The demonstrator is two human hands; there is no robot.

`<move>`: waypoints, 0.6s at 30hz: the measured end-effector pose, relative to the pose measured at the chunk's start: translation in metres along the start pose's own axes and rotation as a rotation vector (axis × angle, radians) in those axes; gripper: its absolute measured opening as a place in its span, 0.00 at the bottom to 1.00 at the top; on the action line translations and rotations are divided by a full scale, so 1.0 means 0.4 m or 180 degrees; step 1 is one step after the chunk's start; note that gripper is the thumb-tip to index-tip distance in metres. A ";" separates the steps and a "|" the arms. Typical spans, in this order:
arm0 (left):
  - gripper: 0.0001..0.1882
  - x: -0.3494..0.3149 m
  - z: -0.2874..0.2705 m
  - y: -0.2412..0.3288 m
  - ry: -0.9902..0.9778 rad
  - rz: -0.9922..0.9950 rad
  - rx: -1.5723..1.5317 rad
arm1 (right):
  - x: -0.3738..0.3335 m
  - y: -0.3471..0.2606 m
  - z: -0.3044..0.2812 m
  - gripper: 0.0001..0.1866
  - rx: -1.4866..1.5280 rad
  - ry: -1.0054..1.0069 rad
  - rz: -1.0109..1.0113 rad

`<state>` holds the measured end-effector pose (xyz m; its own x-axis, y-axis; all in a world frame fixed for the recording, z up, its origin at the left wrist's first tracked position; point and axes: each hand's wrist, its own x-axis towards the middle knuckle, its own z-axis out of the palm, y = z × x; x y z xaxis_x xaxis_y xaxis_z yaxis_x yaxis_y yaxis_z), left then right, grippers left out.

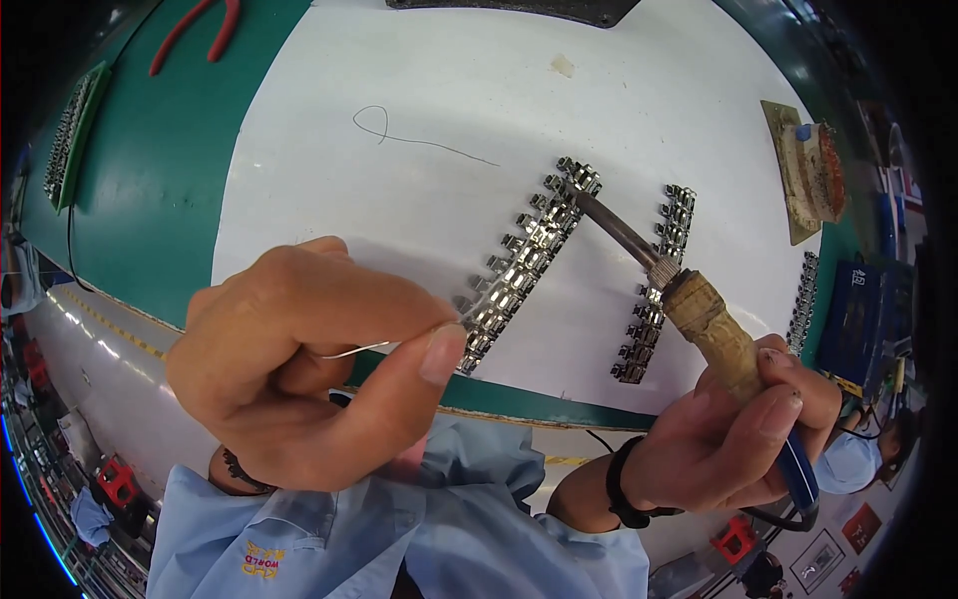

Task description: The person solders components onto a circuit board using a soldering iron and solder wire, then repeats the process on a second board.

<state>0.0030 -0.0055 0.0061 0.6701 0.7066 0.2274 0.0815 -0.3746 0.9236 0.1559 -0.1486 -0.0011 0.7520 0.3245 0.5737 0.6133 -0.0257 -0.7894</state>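
Observation:
Between the thumb and forefinger of my left hand [329,359] a thin strand of solder wire [357,350] is pinched. My right hand [733,429] is wrapped round the taped handle of a soldering iron [711,324]. The iron's tip meets the upper end of a slanting row of small shiny metal connectors [524,258] on the white sheet. My left fingertips are over this row's lower end, partly hiding it. A second connector row [639,334] lies to the right, with the iron passing over it.
Red-handled pliers [215,30] lie at the far left on the green mat [165,160]. A loose thin wire [429,143] curls on the white sheet [329,80]. At the right stand a tip-cleaning block [813,175], another connector row [802,304] and a blue box [846,319]. A green-edged strip [75,140] lies left.

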 end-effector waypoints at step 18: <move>0.09 -0.005 -0.002 -0.003 0.0034 0.0028 -0.0153 | -0.005 0.007 -0.017 0.14 0.0192 -0.0240 -0.0069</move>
<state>0.0009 -0.0062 0.0049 0.6627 0.7098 0.2388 0.0398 -0.3518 0.9352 0.1579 -0.1557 -0.0029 0.7171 0.3946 0.5745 0.6119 0.0384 -0.7900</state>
